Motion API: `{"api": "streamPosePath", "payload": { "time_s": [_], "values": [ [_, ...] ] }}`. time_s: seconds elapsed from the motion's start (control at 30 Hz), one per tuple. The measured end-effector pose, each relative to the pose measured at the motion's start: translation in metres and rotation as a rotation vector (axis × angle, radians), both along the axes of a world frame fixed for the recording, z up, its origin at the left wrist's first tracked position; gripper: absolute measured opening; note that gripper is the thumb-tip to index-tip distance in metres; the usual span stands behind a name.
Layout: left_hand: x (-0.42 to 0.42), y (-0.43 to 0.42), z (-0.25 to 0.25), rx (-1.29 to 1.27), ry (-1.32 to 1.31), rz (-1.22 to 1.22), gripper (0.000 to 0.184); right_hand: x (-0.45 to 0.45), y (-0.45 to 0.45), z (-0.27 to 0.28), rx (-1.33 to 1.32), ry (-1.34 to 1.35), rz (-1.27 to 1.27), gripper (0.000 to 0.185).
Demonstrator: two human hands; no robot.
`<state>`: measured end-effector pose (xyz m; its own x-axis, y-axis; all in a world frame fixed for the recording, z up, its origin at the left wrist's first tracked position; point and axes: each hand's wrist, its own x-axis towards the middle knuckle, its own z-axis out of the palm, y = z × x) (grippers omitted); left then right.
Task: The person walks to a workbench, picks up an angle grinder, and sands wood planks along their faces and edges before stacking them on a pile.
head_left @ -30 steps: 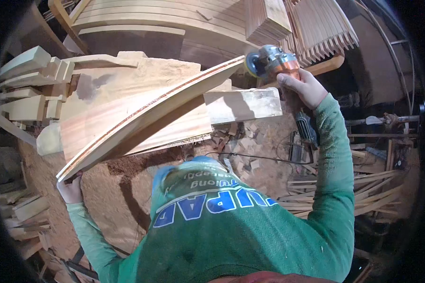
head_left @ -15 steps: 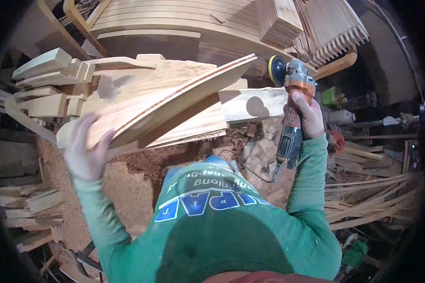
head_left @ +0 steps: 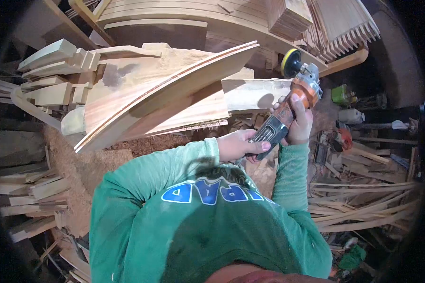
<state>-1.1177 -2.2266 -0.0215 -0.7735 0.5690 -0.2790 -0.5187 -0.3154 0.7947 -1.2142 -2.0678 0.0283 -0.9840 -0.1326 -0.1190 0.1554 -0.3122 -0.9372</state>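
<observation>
Both my hands hold an orange and grey angle grinder point(head_left: 284, 112) with a round yellow-edged pad point(head_left: 291, 63) at its head. My right hand point(head_left: 299, 123) is wrapped round the orange body near the head. At the rear end, my left hand point(head_left: 241, 145) grips the dark handle. To the left, a curved wooden panel point(head_left: 174, 94) stands tilted with its layered edge up, untouched by my hands. Under it lies a flat wooden board point(head_left: 208, 108) on the bench. The pad is apart from the panel, off its right end.
Cut wooden blocks point(head_left: 55, 94) sit at the bench's left end. Slatted wood and stacked pieces point(head_left: 288, 19) are at the back. Thin strips point(head_left: 363, 207) lie at the right, scrap boards point(head_left: 38, 193) at the left. A green container point(head_left: 341, 94) stands at the right.
My left hand has let go of the curved panel and moved right onto the grinder's rear. The grinder has moved away from the panel's end and turned, its pad now facing up and left.
</observation>
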Motion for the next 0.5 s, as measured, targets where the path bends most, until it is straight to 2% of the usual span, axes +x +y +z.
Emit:
{"api": "streamPosePath", "payload": {
  "time_s": [0.07, 0.1, 0.2, 0.23, 0.27, 0.33, 0.4, 0.47, 0.5],
  "values": [
    [-0.005, 0.005, -0.003, -0.044, -0.008, -0.020, 0.051, 0.002, 0.003, -0.010, -0.249, -0.058, -0.005, 0.034],
    [-0.006, 0.008, -0.007, -0.180, 0.024, -0.001, 0.060, 0.000, 0.007, -0.017, -0.372, -0.075, -0.008, 0.034],
    [-0.010, 0.002, 0.027, -0.786, 0.303, -0.007, 0.066, -0.020, 0.039, -0.064, 0.013, -0.187, -0.053, 0.031],
    [-0.011, 0.002, 0.022, -0.910, 0.442, -0.029, 0.068, -0.023, 0.042, -0.077, 0.025, -0.353, -0.035, 0.028],
    [-0.014, -0.005, 0.036, -0.935, 0.513, -0.113, 0.060, -0.022, 0.050, -0.094, -0.052, -0.380, -0.015, 0.030],
    [-0.011, -0.029, 0.042, -1.098, 0.917, 0.213, 0.055, -0.025, 0.066, -0.117, -0.199, -0.420, 0.045, 0.032],
    [-0.011, -0.071, 0.068, -1.526, 1.154, 0.558, 0.057, -0.019, 0.076, -0.114, -0.345, -0.434, 0.046, 0.035],
    [-0.004, -0.115, 0.069, -1.969, 0.987, 0.580, 0.062, -0.024, 0.079, -0.112, -0.511, -0.428, 0.118, 0.036],
    [0.000, -0.144, 0.056, -2.064, 0.757, 0.435, 0.064, -0.028, 0.086, -0.109, -0.602, -0.417, 0.182, 0.037]
  ]
}}
